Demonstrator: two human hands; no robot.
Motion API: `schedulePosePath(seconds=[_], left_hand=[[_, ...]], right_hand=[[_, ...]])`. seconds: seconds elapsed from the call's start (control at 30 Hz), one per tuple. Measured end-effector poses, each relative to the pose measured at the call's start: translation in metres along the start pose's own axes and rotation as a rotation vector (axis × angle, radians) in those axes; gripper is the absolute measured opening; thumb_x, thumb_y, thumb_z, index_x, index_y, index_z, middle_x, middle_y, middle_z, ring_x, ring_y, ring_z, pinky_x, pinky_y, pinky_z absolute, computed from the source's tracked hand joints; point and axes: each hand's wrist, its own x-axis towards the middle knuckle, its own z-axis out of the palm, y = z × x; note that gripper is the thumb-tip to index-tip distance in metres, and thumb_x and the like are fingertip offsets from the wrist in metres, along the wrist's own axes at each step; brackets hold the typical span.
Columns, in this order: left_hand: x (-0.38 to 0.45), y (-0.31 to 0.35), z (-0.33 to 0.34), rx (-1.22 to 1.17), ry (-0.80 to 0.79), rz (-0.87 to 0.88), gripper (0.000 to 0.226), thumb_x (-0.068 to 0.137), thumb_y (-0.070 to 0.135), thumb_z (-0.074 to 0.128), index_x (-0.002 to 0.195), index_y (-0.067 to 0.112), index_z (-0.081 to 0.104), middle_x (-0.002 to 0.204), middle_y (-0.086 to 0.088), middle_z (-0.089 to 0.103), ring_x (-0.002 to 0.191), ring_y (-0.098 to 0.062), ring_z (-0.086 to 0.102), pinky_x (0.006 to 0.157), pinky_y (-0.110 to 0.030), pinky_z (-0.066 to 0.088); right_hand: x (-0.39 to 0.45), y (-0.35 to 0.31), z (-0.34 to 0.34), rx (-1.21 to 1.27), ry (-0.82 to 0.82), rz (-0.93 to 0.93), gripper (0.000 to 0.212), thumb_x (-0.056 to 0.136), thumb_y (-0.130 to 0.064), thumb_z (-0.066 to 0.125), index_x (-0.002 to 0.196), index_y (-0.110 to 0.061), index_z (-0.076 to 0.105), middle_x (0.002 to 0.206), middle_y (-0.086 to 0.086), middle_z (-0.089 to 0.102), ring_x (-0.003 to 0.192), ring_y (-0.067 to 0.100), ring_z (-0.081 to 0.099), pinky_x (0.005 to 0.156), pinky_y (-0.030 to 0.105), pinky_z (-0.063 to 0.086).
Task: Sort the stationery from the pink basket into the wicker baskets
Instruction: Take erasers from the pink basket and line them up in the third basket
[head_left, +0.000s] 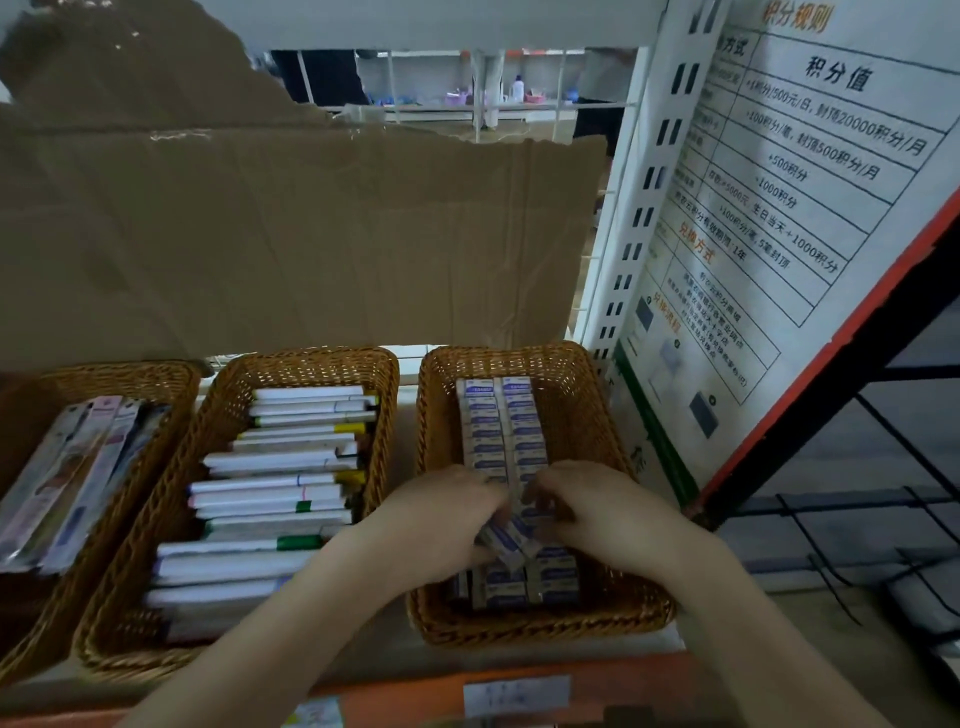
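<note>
Both hands, the left hand and the right hand, pinch small blue-and-white boxed erasers with curled fingers over the right brown wicker basket, lower middle of the frame. Its rows look nearly full. The middle wicker basket holds white pens. The pink basket is not in view, so I cannot tell what is left.

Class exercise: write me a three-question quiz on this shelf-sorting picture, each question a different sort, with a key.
1. True or false: both hands are over the right basket.
2. How many wicker baskets show? A) two B) three C) four
3. Fill in: the middle basket holds ____.

Key:
1. True: the left hand and right hand hold small erasers there.
2. B, counting the left basket.
3. Pens.
</note>
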Motion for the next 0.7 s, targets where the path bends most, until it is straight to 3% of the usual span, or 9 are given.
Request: schedulePosePath(seconds=[0.1, 0.23, 0.47, 0.57, 0.7], left_hand=[[-0.002, 0.002, 0.007, 0.042, 0.018, 0.023, 0.035, 0.087, 0.030, 0.062, 0.120, 0.023, 0.051, 0.119, 0.003, 0.050, 0.110, -0.015, 0.045, 0.078, -0.024, 0.037], [-0.005, -0.001, 0.006, 0.015, 0.040, 0.051, 0.027, 0.089, 0.032, 0.058, 0.114, 0.023, 0.054, 0.115, 0.003, 0.053, 0.109, -0.016, 0.046, 0.075, -0.024, 0.037], [-0.006, -0.009, 0.007, 0.052, -0.041, 0.068, 0.028, 0.090, 0.035, 0.060, 0.115, 0.021, 0.058, 0.115, 0.001, 0.053, 0.109, -0.017, 0.043, 0.085, -0.030, 0.041], [-0.008, -0.011, 0.006, 0.037, -0.053, 0.083, 0.025, 0.089, 0.036, 0.060, 0.110, 0.021, 0.060, 0.113, 0.002, 0.056, 0.106, -0.016, 0.046, 0.087, -0.031, 0.044], [-0.008, -0.013, 0.003, 0.025, -0.036, 0.091, 0.022, 0.089, 0.037, 0.060, 0.103, 0.020, 0.061, 0.105, 0.003, 0.059, 0.098, -0.014, 0.051, 0.081, -0.033, 0.048]], right_hand=[[0.011, -0.003, 0.003, 0.001, -0.013, -0.039, 0.029, 0.091, -0.008, 0.054, 0.119, -0.017, 0.056, 0.119, 0.000, 0.054, 0.112, 0.014, 0.047, 0.090, 0.025, 0.041], [0.018, -0.006, 0.004, -0.002, -0.113, -0.098, 0.036, 0.089, 0.001, 0.051, 0.120, -0.016, 0.058, 0.124, 0.002, 0.050, 0.117, 0.016, 0.043, 0.097, 0.024, 0.036], [0.014, -0.002, -0.006, 0.001, -0.192, -0.150, 0.038, 0.089, 0.000, 0.054, 0.121, -0.018, 0.061, 0.125, -0.003, 0.048, 0.111, 0.004, 0.036, 0.081, 0.002, 0.021], [0.011, -0.005, -0.010, 0.039, -0.235, -0.145, 0.038, 0.089, 0.000, 0.055, 0.121, -0.020, 0.061, 0.123, -0.004, 0.047, 0.109, 0.001, 0.036, 0.088, 0.007, 0.025], [0.008, -0.005, -0.014, -0.045, -0.274, -0.128, 0.029, 0.086, -0.013, 0.064, 0.114, -0.020, 0.059, 0.113, -0.006, 0.047, 0.107, 0.011, 0.044, 0.083, 0.016, 0.037]])
